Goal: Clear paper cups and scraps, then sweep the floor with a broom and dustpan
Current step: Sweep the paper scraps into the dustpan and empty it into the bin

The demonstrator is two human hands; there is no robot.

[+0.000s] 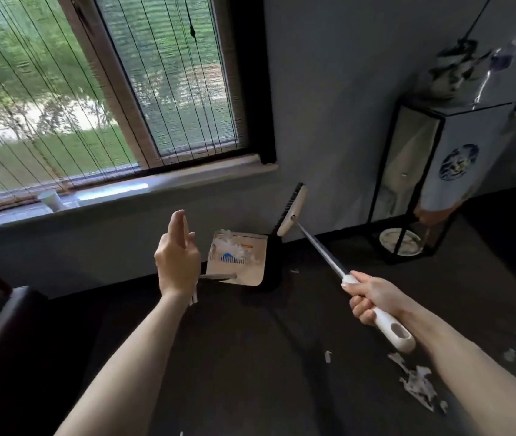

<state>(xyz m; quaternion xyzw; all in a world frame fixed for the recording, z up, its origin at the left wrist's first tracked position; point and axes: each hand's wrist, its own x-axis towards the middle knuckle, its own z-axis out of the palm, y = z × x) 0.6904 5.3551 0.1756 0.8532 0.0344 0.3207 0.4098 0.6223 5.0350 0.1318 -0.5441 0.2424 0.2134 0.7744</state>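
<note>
White broom handle (393,330) clenched in right hand (373,297), arm stretched forward; broom head (291,212) lifted off floor (250,357), tilted near wall (329,121). Left hand (176,262) raised, fingers straight, holding nothing, hovering before dustpan (250,269). Dustpan on floor against wall, scraps (234,247) inside. Dustpan sticker (228,256) blue-orange, writing unreadable. Torn paper (417,382) on floor, right side.

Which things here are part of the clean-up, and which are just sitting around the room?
Part of the job: broom in the right hand; dustpan, partly filled; paper scraps on the floor; paper cup on the windowsill.
Just lying about: glass display stand; blurred ornament on top; window blinds.
</note>
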